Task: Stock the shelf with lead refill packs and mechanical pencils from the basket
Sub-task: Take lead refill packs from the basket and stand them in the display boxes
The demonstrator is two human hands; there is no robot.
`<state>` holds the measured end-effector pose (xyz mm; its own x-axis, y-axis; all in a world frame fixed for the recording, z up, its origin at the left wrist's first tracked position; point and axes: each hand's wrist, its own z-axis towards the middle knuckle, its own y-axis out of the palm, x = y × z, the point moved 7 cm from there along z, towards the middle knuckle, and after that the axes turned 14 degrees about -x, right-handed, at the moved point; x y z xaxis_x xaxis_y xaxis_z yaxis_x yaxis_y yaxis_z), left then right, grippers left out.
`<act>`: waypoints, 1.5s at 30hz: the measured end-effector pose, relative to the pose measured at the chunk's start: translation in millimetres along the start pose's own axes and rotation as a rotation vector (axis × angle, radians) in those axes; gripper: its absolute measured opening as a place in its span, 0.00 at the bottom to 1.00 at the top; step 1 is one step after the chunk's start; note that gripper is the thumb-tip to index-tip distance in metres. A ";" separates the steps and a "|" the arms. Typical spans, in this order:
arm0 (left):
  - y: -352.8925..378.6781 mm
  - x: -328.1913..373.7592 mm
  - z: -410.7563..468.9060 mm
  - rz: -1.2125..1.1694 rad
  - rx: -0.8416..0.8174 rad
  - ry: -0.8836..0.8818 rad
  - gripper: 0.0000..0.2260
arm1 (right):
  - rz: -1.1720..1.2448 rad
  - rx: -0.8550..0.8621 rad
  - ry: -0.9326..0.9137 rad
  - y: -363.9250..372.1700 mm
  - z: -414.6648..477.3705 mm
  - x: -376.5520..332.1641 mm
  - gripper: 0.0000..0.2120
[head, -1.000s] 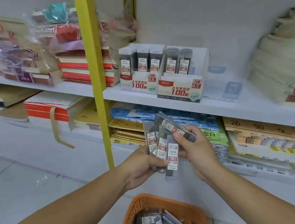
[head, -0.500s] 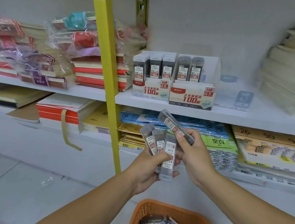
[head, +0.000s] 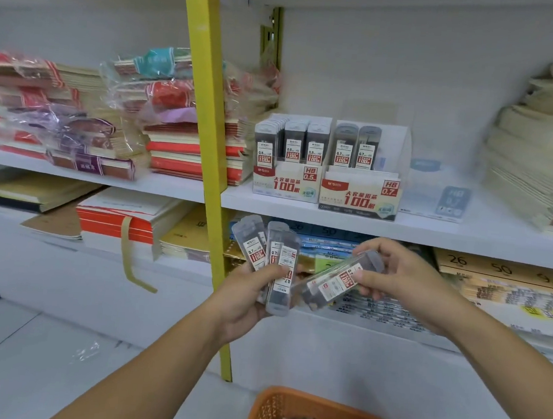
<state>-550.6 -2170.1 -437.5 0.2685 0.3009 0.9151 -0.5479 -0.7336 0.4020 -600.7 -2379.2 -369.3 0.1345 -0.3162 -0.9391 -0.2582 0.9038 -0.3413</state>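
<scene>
White shelving faces us, with a display box marked HB 0.7 standing on it, partly filled. Our left hand curls its fingers round a fan of lead refill packs, their lower ends hidden in the palm. Our right hand pinches a single pack, tilted, just beside the fan. Below, the orange basket is cut off by the frame edge, and its contents are blurred.
</scene>
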 end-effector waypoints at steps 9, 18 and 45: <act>41.2 -2.6 11.7 -0.060 -0.226 -0.063 0.25 | 0.034 0.130 -0.038 0.8 9.5 -14.1 0.15; 52.1 20.3 13.1 0.022 -0.111 0.050 0.12 | 0.220 0.259 -0.124 -6.2 3.5 -32.1 0.08; 50.0 98.9 39.6 -0.039 -0.082 0.369 0.14 | -1.305 0.398 -0.038 -109.5 103.9 -168.7 0.09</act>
<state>-520.0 -2201.2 -328.2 -0.0052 0.5378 0.8430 -0.6089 -0.6704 0.4240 -495.7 -2394.9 -169.4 0.0933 -0.9939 0.0584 0.3656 -0.0204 -0.9306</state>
